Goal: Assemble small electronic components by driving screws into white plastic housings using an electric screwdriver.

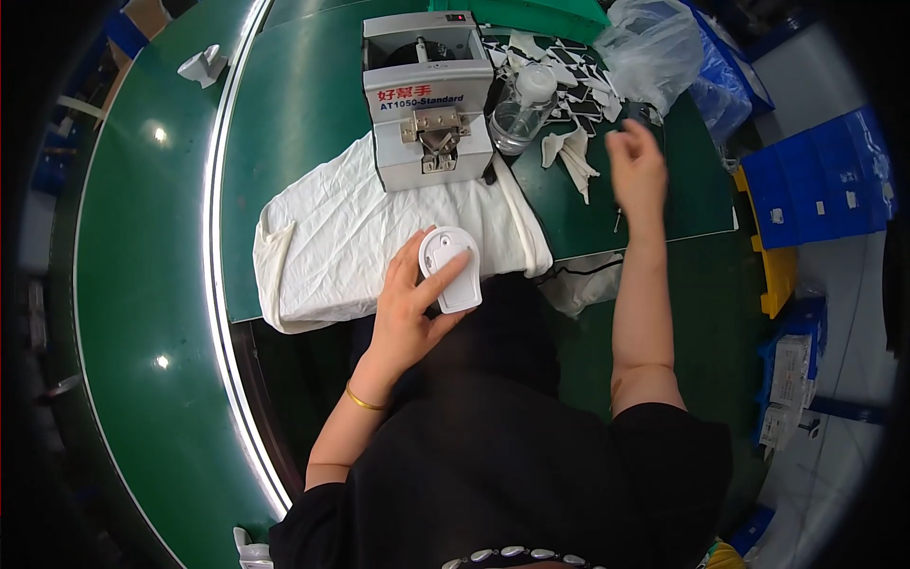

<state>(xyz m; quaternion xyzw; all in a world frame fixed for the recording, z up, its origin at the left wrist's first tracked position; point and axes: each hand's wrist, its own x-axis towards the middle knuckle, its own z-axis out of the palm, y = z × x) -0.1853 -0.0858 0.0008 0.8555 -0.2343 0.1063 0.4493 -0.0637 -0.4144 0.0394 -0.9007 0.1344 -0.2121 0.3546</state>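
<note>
- Left hand (408, 305), centre: fingers closed on white teardrop-shaped plastic part (460, 295), thumb across, likely steadying.
- Right hand (639, 175), upper right: fingers curled, hold unclear.

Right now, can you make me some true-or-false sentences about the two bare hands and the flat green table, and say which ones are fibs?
1. The left hand holds a round-ended white plastic piece. True.
2. The right hand touches that piece too. False: it is well apart, over the right part of the flat green table.
3. A thin gold-coloured bangle circles the left wrist. True.
4. Crumpled white cloth lies in front of the boxy grey machine. True.
5. The clear see-through bottle stands left of the machine. False: it stands to the right.
</note>
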